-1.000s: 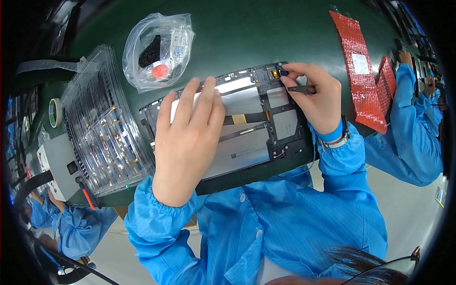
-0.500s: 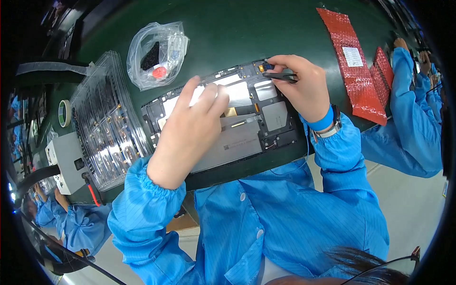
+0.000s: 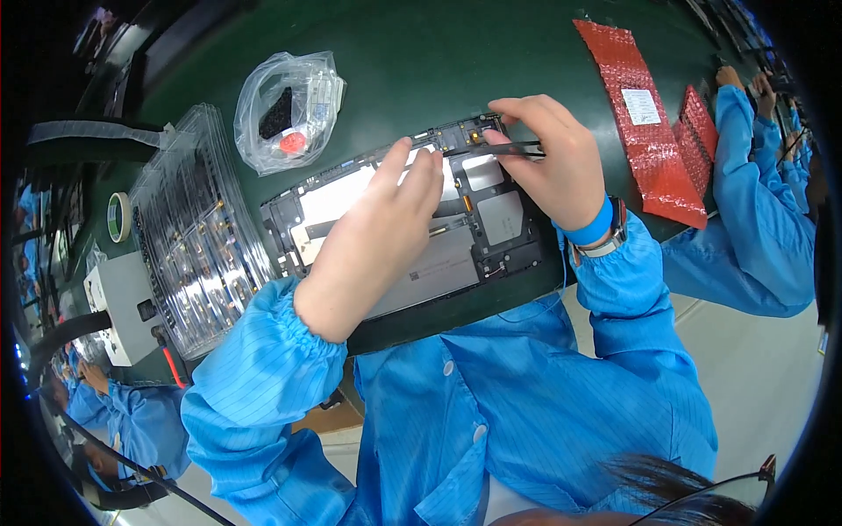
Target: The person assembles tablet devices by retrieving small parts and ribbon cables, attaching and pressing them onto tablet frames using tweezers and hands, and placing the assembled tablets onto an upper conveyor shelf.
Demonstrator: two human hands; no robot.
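Note:
An opened tablet (image 3: 445, 259) with bare circuit boards and grey and silver plates lies tilted slightly on the table before me. Over its middle my left hand (image 3: 373, 230) reaches with fingers stretched out; the fingertips are near the upper edge, and whether they touch it I cannot tell. My right hand (image 3: 563, 162) is at the upper right corner, closed on dark tweezers (image 3: 519, 152). The tweezers point left across the boards, their tips close to my left fingertips. A blue band and a watch circle my right wrist.
Left of the tablet are stacked clear plastic trays (image 3: 203, 237) of small parts, a tape roll (image 3: 118, 216) and a grey-white box (image 3: 123, 302). A clear bag (image 3: 289, 114) lies beyond. Red bubble wrap (image 3: 645, 140) is at right, near a co-worker's blue sleeve (image 3: 745, 184).
My left hand has moved right and slightly up along the tablet, toward the tweezers. The tweezers now reach farther left over the boards, with my right hand still at the corner.

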